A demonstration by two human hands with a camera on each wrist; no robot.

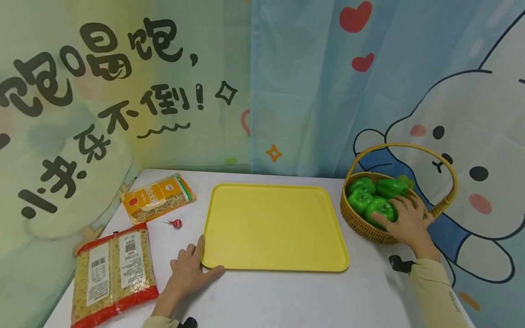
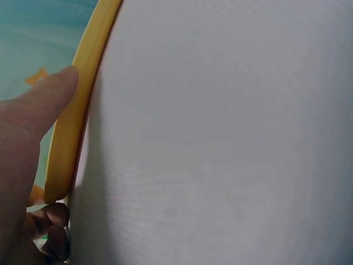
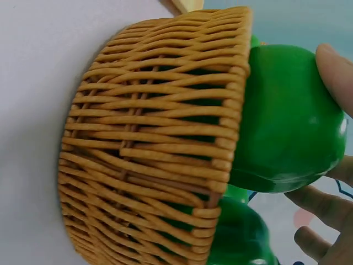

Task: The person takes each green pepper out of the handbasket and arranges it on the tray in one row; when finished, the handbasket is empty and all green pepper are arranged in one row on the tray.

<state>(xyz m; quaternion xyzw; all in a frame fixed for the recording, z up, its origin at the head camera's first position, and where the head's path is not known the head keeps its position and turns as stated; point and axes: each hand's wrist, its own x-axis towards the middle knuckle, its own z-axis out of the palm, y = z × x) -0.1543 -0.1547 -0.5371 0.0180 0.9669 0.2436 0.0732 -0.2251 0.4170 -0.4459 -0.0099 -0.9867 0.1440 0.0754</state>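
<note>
A yellow tray (image 1: 275,228) lies flat on the white table. At its front left corner is my left hand (image 1: 186,271), thumb along the front edge and index finger along the left side; the left wrist view has the thumb (image 2: 58,91) against the tray's rim (image 2: 83,105). My right hand (image 1: 410,223) reaches over a wicker basket (image 1: 367,228) at the right and grips a green bell pepper (image 3: 295,118), thumb on one side, fingers on the other. More green peppers (image 1: 361,200) sit in the basket, one of them longer (image 1: 391,187).
On the left lie a large red-edged bag (image 1: 112,273) of small yellowish pieces, an orange packet (image 1: 160,198) and a red lollipop (image 1: 177,223). The basket's tall handle (image 1: 402,145) arches above the peppers. Printed curtains (image 1: 295,91) hang behind the table (image 1: 287,296).
</note>
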